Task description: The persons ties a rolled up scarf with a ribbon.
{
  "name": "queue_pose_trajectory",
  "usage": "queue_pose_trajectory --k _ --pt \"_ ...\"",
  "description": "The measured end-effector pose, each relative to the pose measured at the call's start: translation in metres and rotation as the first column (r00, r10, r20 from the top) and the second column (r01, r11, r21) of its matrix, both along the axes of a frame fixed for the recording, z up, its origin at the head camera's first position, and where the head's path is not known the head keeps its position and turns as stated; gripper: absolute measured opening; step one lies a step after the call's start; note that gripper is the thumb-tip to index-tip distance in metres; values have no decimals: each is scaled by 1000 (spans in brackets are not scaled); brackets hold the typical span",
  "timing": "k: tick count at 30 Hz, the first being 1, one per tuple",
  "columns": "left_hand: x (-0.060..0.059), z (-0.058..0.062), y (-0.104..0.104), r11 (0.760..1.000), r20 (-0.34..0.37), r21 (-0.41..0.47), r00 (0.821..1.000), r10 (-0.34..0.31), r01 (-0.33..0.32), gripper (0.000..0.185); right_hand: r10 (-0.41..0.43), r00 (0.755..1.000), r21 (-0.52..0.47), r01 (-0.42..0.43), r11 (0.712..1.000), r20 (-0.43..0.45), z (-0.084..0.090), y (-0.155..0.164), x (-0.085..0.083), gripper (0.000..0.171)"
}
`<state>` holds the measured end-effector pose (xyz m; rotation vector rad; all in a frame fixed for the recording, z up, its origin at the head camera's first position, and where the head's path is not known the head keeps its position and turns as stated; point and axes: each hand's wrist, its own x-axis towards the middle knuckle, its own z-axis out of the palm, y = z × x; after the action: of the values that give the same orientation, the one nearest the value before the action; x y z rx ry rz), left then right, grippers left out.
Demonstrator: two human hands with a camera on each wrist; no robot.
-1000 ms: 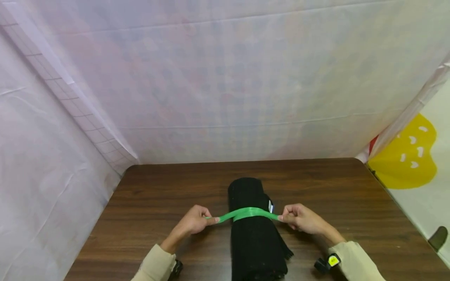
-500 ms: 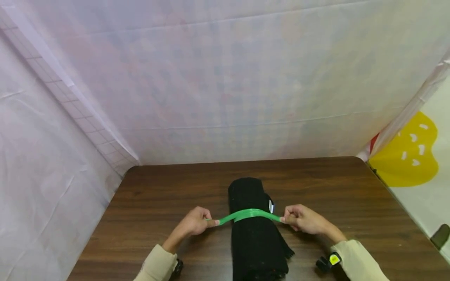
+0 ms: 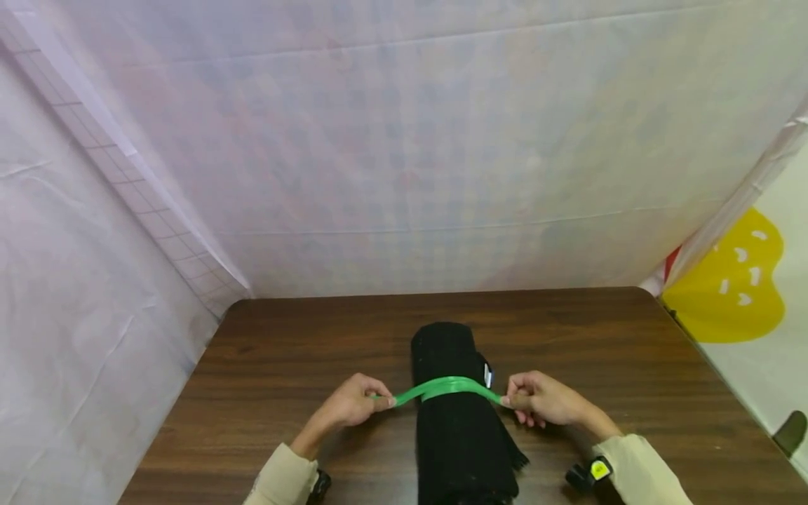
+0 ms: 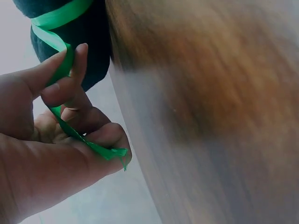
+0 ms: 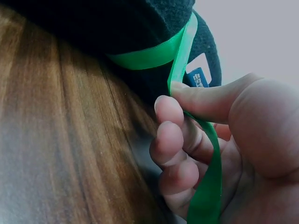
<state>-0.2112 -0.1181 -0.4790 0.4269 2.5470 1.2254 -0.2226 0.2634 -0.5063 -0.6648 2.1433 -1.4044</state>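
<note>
A black rolled cloth [image 3: 463, 449], fringed along its right side, lies lengthwise on the wooden table. Around its middle runs a shiny green ribbon [image 3: 451, 384], whose two ends stretch out to either side. My left hand [image 3: 356, 401] pinches one end between thumb and forefinger; in the left wrist view the frayed tip of the ribbon [image 4: 110, 153] trails across the palm side. On the other side, my right hand [image 3: 544, 400] pinches the opposite end, and its tail hangs past the curled fingers in the right wrist view. A blue and white label [image 5: 198, 77] shows beside the ribbon there.
The dark brown table [image 3: 303, 337] has rounded far corners. Behind it hangs a pale sheet [image 3: 404, 168], with another whitish sheet [image 3: 82, 315] along the left. At the right is a yellow shape [image 3: 732, 294] with white marks.
The lower fingers of my right hand have loosened and spread downward. My left forefinger reaches out slightly more. The ribbon and roll stay nearly where they were.
</note>
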Motion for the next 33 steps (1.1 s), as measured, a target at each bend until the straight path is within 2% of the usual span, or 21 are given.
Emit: queue_pose_trajectory --k 5,9,14,18,23,28,30,33 --pt "0 0 -1 1000 -26 -25 1000 2 -3 11 -27 999 31 27 999 -17 6 2 1 24" --pt "1 3 1 998 -95 -64 995 0 -6 10 -51 992 64 59 996 -118 11 3 0 21" --pt "5 8 8 990 -206 -126 978 34 -61 10 -73 950 127 116 985 -302 14 2 0 14" --pt "9 10 13 978 -275 -175 959 60 -111 9 -91 917 159 163 974 -388 18 0 0 9" --pt "9 11 16 971 -301 -198 951 66 -131 7 -79 913 181 163 970 -400 23 -2 -2 9" --pt "7 13 17 974 -282 -200 958 51 -110 7 -65 920 196 151 969 -387 28 -4 -3 11" --pt "7 14 18 967 -274 -218 959 69 -132 6 -81 923 209 170 963 -376 31 -5 -3 12" --pt "6 16 22 948 -278 -250 952 125 -197 7 -122 926 240 218 946 -359 37 -9 0 12"
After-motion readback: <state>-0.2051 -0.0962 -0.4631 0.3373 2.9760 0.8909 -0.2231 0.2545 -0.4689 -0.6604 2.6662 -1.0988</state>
